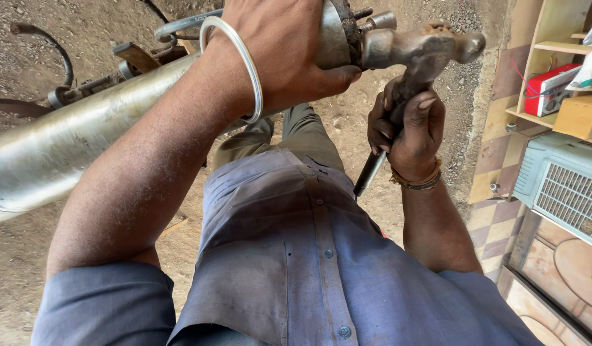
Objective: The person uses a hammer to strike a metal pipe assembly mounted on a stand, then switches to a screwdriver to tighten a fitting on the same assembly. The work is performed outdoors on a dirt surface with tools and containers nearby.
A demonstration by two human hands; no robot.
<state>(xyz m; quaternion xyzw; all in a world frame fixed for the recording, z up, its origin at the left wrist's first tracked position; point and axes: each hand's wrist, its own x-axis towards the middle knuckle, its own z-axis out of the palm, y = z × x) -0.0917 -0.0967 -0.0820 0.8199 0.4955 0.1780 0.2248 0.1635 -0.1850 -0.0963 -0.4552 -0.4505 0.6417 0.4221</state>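
The left hand is clasping the flanged end of the long metal tube, grip wrapped tight — the right hand is gripping a hammer, its head touching the rusty end fitting, still attached.

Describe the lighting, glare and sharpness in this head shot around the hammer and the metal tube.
Head view: soft daylight with no hard shadows; a pale sheen runs along the metal tube and glints on the bangle. The left hand and the right hand holding the hammer look sharp. Wide-lens stretch bends the shelf at the right edge; the shirt sits in even shade.
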